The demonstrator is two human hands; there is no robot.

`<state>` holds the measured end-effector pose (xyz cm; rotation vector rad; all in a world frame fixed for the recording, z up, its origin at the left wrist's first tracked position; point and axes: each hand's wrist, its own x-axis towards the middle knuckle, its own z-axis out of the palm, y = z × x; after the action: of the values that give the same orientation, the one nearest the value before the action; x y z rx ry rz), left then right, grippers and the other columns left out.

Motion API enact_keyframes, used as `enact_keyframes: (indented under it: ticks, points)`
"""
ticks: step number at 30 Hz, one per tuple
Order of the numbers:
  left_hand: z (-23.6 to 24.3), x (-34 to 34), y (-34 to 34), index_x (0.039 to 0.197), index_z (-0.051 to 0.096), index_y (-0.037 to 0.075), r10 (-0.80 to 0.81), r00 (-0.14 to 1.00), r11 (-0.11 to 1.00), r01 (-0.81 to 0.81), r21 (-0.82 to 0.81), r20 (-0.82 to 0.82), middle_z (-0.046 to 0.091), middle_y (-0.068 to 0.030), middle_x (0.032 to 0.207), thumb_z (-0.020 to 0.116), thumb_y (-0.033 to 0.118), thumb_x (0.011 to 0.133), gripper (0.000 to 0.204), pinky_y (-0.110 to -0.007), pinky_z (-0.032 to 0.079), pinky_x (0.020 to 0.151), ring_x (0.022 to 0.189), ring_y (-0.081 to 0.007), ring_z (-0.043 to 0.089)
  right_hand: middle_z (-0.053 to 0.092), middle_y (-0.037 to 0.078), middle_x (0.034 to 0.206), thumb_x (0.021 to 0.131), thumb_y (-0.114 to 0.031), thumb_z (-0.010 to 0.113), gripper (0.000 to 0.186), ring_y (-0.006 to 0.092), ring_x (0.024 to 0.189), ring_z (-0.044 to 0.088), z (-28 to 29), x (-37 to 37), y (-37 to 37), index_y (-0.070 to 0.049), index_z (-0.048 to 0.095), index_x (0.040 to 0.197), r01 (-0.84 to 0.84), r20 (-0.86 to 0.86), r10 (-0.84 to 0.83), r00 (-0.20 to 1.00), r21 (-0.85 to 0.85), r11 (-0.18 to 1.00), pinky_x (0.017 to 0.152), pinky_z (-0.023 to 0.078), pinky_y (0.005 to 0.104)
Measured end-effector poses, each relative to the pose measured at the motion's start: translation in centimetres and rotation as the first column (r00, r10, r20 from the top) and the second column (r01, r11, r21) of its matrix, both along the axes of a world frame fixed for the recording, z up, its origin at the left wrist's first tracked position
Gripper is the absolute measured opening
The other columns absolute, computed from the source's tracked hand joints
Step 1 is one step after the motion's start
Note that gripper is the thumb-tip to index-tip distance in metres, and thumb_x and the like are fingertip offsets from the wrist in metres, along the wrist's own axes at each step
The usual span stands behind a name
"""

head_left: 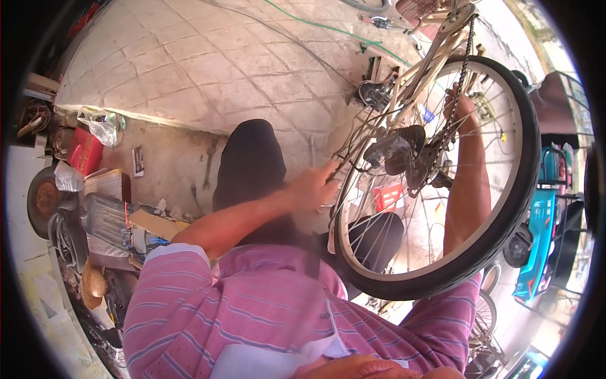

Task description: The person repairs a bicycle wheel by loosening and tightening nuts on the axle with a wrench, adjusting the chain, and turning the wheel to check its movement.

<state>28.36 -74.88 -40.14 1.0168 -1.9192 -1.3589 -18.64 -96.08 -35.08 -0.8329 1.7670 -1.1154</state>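
A bicycle wheel with a black tyre [532, 145] stands tilted on the right, fitted in a pale bicycle frame [432, 57]. The chain [466, 63] runs down to the sprockets and derailleur [398, 155] at the hub. My left hand [317, 184], slightly blurred, has curled fingers at the wheel's left side, close to the frame ends; what they grip is hidden. Behind the spokes reaches my right forearm. My right hand [461, 104] is closed beside the chain and frame tubes, and I cannot make out exactly what it holds.
A wrench [209, 165] lies on the floor left of my knee. Further left are a red box [84, 151], a clear plastic bag [104, 125] and a small wheel [45, 199]. A green cord [315, 24] crosses the tiled floor. A teal vehicle [536, 246] stands at right.
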Motion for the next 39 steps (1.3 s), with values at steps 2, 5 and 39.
enact_keyframes:
  ticks: [2, 5, 39]
  points:
    - [0.5, 0.0, 0.1, 0.135, 0.05, 0.003, -0.031, 0.994, 0.978, 0.052, 0.202, -0.104, 0.058, -0.0076, 0.071, 0.057, 0.012, 0.096, 0.041, -0.035, 0.047, 0.056, 0.06, -0.0169, 0.06, 0.041, -0.005, 0.059, 0.097, -0.053, 0.059, 0.041, 0.0101, 0.04, 0.038, -0.2, -1.0, 0.2, -0.016, 0.052, 0.081, -0.003, 0.016, 0.003, 1.0, -0.018, 1.0, 0.037, 0.031, 0.0274]
    - [0.3, 0.6, 0.4, 0.141, 0.046, 0.003, 0.024, 0.977, 0.901, 0.071, 0.428, -0.212, 0.058, -0.0031, 0.073, 0.055, 0.011, 0.098, 0.045, -0.031, 0.047, 0.057, 0.064, -0.0095, 0.056, 0.04, -0.006, 0.058, 0.097, -0.054, 0.059, 0.042, 0.01, 0.042, 0.04, -0.3, 1.3, -0.1, -0.015, 0.053, 0.083, -0.018, 0.03, 0.017, 0.999, 0.006, 1.0, 0.037, 0.032, 0.0279]
    - [11.6, -1.3, 0.3, 0.144, 0.027, -0.013, -0.242, 0.81, 0.97, 0.219, 0.107, 0.534, 0.065, -0.0334, 0.086, 0.056, 0.029, 0.092, 0.072, -0.055, 0.051, 0.077, 0.08, -0.0508, 0.065, 0.052, -0.003, 0.067, 0.097, -0.049, 0.061, 0.039, 0.0132, 0.048, 0.049, 0.3, 0.9, 0.3, -0.01, 0.064, 0.095, 0.067, -0.026, -0.065, 0.998, 0.067, 0.995, 0.042, 0.037, 0.0302]
